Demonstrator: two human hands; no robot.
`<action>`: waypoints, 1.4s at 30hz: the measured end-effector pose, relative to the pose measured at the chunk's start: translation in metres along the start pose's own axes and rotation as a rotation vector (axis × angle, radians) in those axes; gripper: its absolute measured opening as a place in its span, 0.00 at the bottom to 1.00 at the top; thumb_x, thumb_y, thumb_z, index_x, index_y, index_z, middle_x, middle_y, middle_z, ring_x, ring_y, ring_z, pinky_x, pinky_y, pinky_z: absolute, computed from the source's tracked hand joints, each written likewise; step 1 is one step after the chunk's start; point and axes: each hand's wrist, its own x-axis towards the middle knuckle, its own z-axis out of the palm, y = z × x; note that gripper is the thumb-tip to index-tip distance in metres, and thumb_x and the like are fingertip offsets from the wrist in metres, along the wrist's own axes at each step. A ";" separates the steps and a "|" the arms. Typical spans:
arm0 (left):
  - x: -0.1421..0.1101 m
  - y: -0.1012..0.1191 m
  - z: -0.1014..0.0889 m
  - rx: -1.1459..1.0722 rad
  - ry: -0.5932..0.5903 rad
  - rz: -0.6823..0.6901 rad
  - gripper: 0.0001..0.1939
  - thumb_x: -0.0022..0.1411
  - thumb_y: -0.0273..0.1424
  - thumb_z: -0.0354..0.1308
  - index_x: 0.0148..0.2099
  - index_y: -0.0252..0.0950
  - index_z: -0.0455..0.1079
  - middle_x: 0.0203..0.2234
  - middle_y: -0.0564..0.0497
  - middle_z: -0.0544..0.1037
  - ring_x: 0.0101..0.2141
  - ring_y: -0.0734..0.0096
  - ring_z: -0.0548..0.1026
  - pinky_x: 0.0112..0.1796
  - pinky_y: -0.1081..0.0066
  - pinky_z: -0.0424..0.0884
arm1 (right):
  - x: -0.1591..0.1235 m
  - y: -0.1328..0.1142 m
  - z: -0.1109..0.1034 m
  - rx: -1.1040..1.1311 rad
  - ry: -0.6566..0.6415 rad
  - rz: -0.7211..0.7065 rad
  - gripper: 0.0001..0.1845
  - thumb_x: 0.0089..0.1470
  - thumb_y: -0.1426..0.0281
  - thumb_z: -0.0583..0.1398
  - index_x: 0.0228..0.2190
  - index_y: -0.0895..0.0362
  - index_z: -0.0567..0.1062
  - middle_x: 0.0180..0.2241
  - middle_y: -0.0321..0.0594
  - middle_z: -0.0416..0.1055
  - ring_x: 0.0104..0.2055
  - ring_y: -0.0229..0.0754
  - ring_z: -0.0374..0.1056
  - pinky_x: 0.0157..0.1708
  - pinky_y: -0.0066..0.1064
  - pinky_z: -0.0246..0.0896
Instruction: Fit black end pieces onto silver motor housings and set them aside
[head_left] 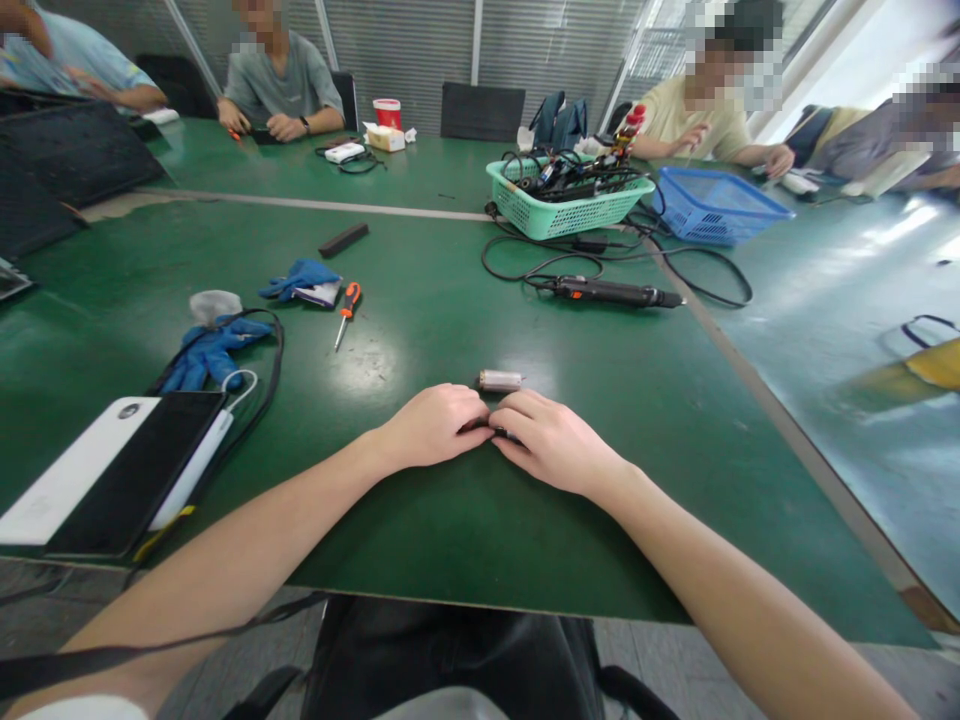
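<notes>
My left hand point(439, 425) and my right hand point(556, 440) meet over the green table point(465, 530), fingertips closed and almost touching. Between them they grip a small dark piece point(507, 434), mostly covered by the fingers, so its kind cannot be made out. Just beyond the fingertips lies a silver metal cylinder point(500, 380) resembling a small motor, on its side and apart from both hands.
Left of my hands are an orange-handled screwdriver point(348, 310), blue gloves point(206, 355), a black bar point(343, 240) and a phone-like device point(139, 470). A corded electric screwdriver point(611, 291), green basket point(577, 215) and blue basket point(712, 212) lie beyond. Several people sit around.
</notes>
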 end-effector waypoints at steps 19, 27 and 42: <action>-0.002 0.001 0.000 -0.004 0.017 -0.023 0.13 0.72 0.35 0.53 0.40 0.35 0.76 0.34 0.49 0.78 0.37 0.67 0.75 0.43 0.65 0.70 | -0.047 0.110 -0.046 -0.207 -0.048 0.770 0.11 0.58 0.62 0.61 0.35 0.56 0.78 0.30 0.42 0.78 0.34 0.46 0.74 0.38 0.35 0.64; -0.003 -0.001 0.002 0.007 0.013 -0.010 0.14 0.73 0.36 0.52 0.40 0.35 0.76 0.34 0.49 0.78 0.37 0.67 0.75 0.44 0.66 0.69 | -0.071 0.131 -0.062 -0.272 -0.101 1.065 0.15 0.55 0.58 0.61 0.26 0.55 0.79 0.25 0.45 0.78 0.33 0.52 0.74 0.36 0.38 0.64; -0.002 -0.001 0.001 0.012 0.019 -0.001 0.13 0.73 0.35 0.53 0.40 0.35 0.76 0.34 0.49 0.78 0.37 0.66 0.75 0.43 0.66 0.69 | -0.066 0.121 -0.053 -0.318 -0.092 1.078 0.30 0.57 0.53 0.58 0.50 0.63 0.77 0.36 0.54 0.80 0.44 0.59 0.75 0.42 0.42 0.66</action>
